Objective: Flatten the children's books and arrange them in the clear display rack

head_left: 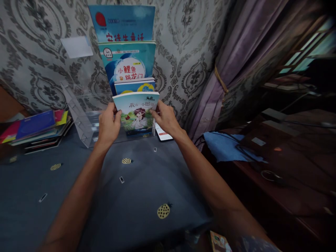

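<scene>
While both arms reach toward twelve o'clock, the left hand [108, 126] and the right hand [166, 118] each clamp a side edge of the front picture book [136, 112], fingers closed around its cover. It stands upright in the lowest tier of a clear acrylic rack [81, 122] against the patterned wall, three other books [126, 52] stepped up behind it. At nine o'clock lies a stack of colourful books [36, 129] on the dark cloth [136, 196]. A phone [164, 134] rests just beside the right wrist.
</scene>
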`<state>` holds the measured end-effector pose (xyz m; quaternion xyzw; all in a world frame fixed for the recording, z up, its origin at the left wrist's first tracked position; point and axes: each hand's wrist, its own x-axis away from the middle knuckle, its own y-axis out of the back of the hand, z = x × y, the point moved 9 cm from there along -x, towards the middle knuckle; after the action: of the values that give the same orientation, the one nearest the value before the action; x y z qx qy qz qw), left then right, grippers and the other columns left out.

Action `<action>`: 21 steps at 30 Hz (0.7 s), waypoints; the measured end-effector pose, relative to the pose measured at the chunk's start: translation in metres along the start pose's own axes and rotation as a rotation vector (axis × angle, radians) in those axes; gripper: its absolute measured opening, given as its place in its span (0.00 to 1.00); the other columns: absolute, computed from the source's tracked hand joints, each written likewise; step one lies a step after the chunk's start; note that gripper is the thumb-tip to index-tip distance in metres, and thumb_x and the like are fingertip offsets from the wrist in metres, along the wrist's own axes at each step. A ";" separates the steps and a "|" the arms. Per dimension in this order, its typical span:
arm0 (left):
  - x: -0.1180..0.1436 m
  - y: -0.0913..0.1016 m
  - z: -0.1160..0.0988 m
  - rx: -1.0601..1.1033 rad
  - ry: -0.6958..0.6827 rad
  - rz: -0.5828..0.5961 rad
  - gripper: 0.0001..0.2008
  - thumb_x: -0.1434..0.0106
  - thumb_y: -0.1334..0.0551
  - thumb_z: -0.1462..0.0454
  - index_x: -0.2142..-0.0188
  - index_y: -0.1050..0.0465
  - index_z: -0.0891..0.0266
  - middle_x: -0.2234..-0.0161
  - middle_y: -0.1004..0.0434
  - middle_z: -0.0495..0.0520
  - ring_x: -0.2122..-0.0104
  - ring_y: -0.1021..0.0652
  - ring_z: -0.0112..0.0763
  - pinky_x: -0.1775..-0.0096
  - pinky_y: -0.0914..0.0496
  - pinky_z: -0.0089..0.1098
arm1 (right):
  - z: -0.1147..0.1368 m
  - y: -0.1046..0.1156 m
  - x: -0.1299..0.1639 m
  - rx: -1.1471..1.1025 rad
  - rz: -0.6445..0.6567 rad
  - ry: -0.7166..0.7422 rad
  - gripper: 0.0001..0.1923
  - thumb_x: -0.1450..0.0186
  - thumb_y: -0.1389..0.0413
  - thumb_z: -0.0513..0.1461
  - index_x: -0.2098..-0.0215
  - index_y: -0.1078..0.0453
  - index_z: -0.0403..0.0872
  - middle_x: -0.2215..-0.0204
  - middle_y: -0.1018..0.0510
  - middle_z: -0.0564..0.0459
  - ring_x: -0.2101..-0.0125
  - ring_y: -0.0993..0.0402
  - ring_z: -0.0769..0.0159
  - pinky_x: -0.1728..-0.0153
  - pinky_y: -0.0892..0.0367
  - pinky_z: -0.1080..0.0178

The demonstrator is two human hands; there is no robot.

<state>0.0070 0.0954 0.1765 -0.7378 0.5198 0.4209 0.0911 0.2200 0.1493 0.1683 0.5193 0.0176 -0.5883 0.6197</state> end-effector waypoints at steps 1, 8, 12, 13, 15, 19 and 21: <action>0.000 -0.001 0.001 -0.002 0.006 0.001 0.09 0.35 0.37 0.59 0.56 0.29 0.57 0.56 0.22 0.56 0.48 0.23 0.46 0.54 0.23 0.39 | -0.001 -0.001 0.000 0.008 0.006 -0.002 0.11 0.31 0.49 0.42 0.52 0.33 0.49 0.65 0.22 0.47 0.64 0.27 0.53 0.63 0.37 0.56; 0.001 -0.002 0.009 -0.067 -0.002 -0.001 0.08 0.35 0.38 0.61 0.57 0.29 0.57 0.57 0.21 0.56 0.49 0.22 0.47 0.55 0.23 0.39 | -0.006 -0.008 0.001 0.115 0.069 -0.026 0.12 0.32 0.51 0.40 0.53 0.33 0.46 0.63 0.21 0.42 0.63 0.26 0.51 0.63 0.38 0.55; 0.002 -0.004 0.017 -0.058 0.004 0.010 0.07 0.36 0.38 0.62 0.58 0.29 0.56 0.60 0.21 0.56 0.52 0.22 0.46 0.56 0.23 0.39 | -0.011 -0.013 0.002 0.143 0.074 -0.019 0.10 0.31 0.52 0.40 0.55 0.33 0.47 0.63 0.20 0.43 0.63 0.26 0.51 0.64 0.37 0.55; 0.003 -0.006 0.018 -0.057 0.004 0.017 0.06 0.36 0.39 0.63 0.58 0.29 0.56 0.60 0.21 0.56 0.53 0.21 0.45 0.57 0.23 0.39 | -0.014 -0.014 0.002 0.144 0.069 -0.023 0.09 0.31 0.51 0.40 0.56 0.33 0.48 0.64 0.20 0.44 0.64 0.26 0.52 0.64 0.37 0.56; 0.003 -0.008 0.020 -0.062 -0.004 0.029 0.06 0.36 0.40 0.64 0.58 0.29 0.56 0.61 0.22 0.56 0.55 0.21 0.44 0.57 0.24 0.40 | -0.019 -0.015 0.003 0.144 0.063 -0.036 0.09 0.30 0.51 0.42 0.57 0.32 0.49 0.66 0.21 0.46 0.66 0.27 0.55 0.66 0.38 0.57; 0.006 -0.012 0.019 -0.191 -0.024 0.018 0.03 0.36 0.42 0.65 0.62 0.31 0.57 0.66 0.23 0.55 0.59 0.21 0.44 0.56 0.25 0.43 | -0.023 -0.018 0.006 0.186 0.112 -0.078 0.11 0.29 0.51 0.43 0.54 0.31 0.48 0.65 0.20 0.45 0.66 0.26 0.55 0.67 0.38 0.59; 0.007 -0.013 0.019 -0.306 -0.013 0.020 0.01 0.36 0.42 0.65 0.65 0.32 0.57 0.68 0.25 0.56 0.60 0.21 0.46 0.55 0.27 0.46 | -0.023 -0.020 0.007 0.244 0.165 -0.114 0.13 0.29 0.51 0.42 0.51 0.31 0.46 0.63 0.19 0.42 0.64 0.25 0.53 0.66 0.38 0.59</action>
<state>0.0091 0.1069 0.1554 -0.7352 0.4563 0.5008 -0.0231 0.2206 0.1647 0.1406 0.5563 -0.1320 -0.5614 0.5983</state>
